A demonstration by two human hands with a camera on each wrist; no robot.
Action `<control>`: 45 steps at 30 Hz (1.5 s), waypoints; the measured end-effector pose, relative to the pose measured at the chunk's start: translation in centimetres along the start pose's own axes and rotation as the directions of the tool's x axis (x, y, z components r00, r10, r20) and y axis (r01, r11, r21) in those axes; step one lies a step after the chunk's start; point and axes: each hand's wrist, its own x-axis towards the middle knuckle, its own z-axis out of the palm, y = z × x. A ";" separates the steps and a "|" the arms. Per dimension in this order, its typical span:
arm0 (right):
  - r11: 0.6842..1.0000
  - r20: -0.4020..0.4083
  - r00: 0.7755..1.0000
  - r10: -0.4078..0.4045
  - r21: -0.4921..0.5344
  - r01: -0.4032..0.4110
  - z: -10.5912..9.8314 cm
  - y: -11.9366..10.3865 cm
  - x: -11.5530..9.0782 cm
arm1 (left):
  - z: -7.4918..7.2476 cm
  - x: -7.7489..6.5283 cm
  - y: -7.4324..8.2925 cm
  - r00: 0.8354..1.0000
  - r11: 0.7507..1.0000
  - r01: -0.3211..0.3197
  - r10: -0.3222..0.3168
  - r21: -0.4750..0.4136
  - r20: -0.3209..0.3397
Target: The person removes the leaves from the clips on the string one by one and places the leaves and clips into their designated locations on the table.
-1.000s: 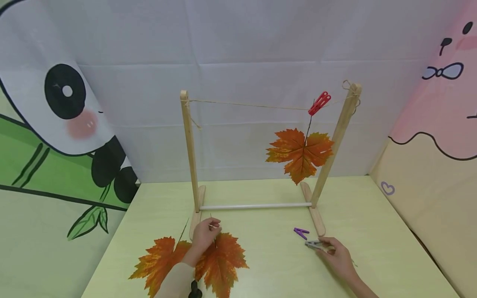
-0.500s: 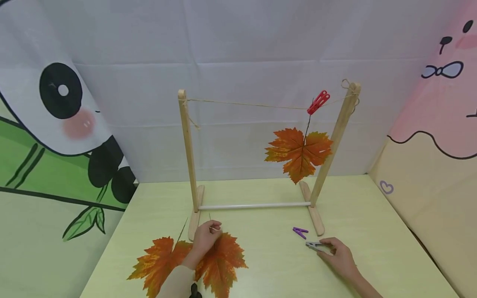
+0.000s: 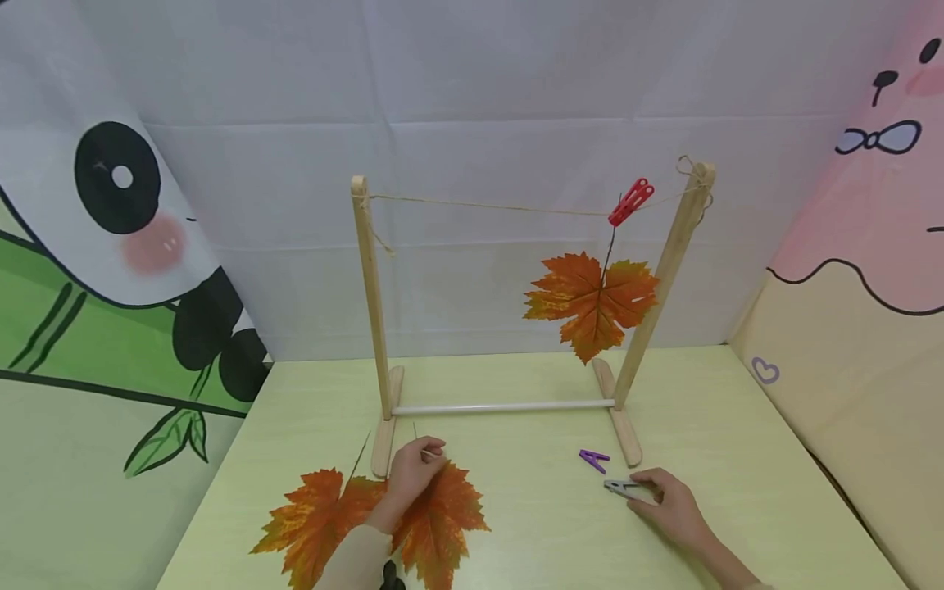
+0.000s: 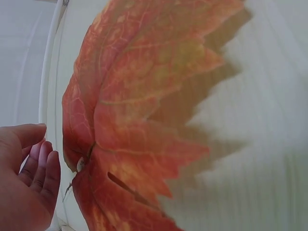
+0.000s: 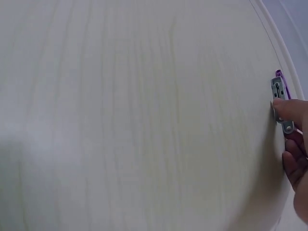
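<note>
My left hand is over the stem end of an orange maple leaf on the table. In the left wrist view its fingers are loosely bent, with a gap between them and the leaf and nothing visible in their grasp. Another maple leaf lies to the left, partly behind my forearm. My right hand pinches a grey clothespin between thumb and fingers, low over the table at the right. A purple clothespin lies just beyond it. A third maple leaf hangs by its stem from a red clothespin.
A string runs between two wooden posts, and the red clothespin is on it. A white rod joins the stand's wooden feet. Behind the pale table hangs a white cloth; cartoon panels flank it.
My left hand has shifted slightly right over the leaf. The right hand stays almost in place with the grey clothespin. The head view has drifted slightly.
</note>
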 end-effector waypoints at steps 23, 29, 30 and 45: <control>0.980 0.189 0.965 -0.182 -0.047 0.194 -3.8 -2.3 2.9 | 1.4 3.2 6.0 0.997 0.988 -0.059 0.064 -0.140 0.032; 0.966 0.212 0.952 -0.221 -0.086 0.244 -5.6 -4.4 4.4 | 1.5 3.8 8.3 0.994 0.983 -0.090 0.098 -0.158 0.045; 0.962 0.214 0.948 -0.234 -0.089 0.258 -5.9 -4.8 4.6 | 1.4 3.9 8.6 0.993 0.983 -0.095 0.104 -0.158 0.049; 0.864 0.238 0.871 -0.430 -0.173 0.474 -9.8 -12.3 9.4 | -1.0 6.3 12.8 0.976 0.977 -0.200 0.206 -0.075 0.069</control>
